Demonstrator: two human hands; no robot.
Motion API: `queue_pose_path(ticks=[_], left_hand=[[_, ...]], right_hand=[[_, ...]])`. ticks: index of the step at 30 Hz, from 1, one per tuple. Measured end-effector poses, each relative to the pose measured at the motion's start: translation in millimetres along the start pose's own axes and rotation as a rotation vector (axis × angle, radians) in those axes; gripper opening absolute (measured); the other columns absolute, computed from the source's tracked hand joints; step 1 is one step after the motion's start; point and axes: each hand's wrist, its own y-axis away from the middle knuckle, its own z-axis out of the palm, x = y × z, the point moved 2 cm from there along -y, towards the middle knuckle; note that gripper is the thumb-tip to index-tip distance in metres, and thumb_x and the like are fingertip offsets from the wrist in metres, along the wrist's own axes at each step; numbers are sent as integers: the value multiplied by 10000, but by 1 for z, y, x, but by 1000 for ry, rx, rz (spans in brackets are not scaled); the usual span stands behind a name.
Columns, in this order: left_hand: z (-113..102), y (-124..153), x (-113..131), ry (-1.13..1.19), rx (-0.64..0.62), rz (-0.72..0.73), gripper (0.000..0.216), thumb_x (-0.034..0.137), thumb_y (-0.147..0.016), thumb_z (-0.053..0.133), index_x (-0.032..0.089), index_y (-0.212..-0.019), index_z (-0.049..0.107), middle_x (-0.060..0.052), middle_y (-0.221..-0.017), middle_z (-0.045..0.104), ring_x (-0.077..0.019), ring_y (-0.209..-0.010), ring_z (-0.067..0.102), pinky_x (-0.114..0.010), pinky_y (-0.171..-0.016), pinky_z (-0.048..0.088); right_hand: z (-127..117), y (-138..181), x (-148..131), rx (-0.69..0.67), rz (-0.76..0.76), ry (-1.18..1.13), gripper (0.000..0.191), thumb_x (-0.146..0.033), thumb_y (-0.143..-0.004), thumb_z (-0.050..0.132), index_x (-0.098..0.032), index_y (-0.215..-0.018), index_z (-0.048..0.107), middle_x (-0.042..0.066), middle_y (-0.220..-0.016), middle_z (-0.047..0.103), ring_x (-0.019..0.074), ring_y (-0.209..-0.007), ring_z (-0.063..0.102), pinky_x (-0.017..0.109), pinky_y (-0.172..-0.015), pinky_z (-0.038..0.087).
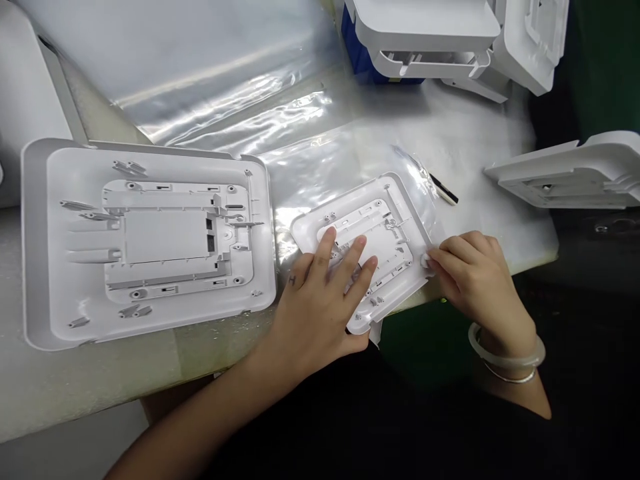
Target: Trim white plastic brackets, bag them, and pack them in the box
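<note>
A white plastic housing panel [357,193] lies at a slant near the table's front edge, its ribbed inner side facing up. Across it my left hand [325,293] rests with fingers spread, the thumb over the near edge. At the panel's right rim, my right hand [470,273] pinches a small white piece [425,261], its kind too small to make out. Left of my hands sits a larger-looking white plastic housing panel [60,267], also inner side up, with ribs and screw posts.
Clear plastic sheeting [240,73] covers much of the table. A black-and-white pen-like object [444,189] lies beyond the panel. More white housings [430,27] stand on a blue bin [353,47] at the back; another white part [570,167] juts in from the right.
</note>
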Motion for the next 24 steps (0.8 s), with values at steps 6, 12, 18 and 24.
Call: queue_pose_path(ticks=[6,12,18,24], left_hand=[[0,0,-2,-52,-38,49,753,539,-767,695,173,-1403,522,-132,-1561,388,-478,-1421,315,-532,-982,385],[2,1,0,-89,-23,47,840,586,-742,708,144,-1425,495,-156,-1563,378,-502,-1406,320,-523,-960,397],[0,0,-1,-47,-41,68,805,568,-751,709,152,-1411,514,-143,-1557,394,-496,-1406,323,-515,-967,404],[-4,-2,0,-37,-97,65,801,547,-777,694,142,-1435,482,-158,-1573,359,-515,-1406,302,-528,-966,399]], right_hand=[[-3,1,13,-27,-68,-183,102,-169,-947,550,-227,-991,620,25,-859,623,195,-826,506,385,-769,373],[8,-11,12,117,-94,-77,87,-167,-950,551,-229,-967,609,27,-879,633,197,-837,506,396,-816,369],[-5,1,13,-50,-118,-57,78,-179,-961,540,-216,-966,609,15,-858,627,181,-789,502,375,-755,341],[14,-36,8,153,-46,69,143,-180,-959,529,-201,-856,627,28,-813,630,177,-751,506,376,-737,323]])
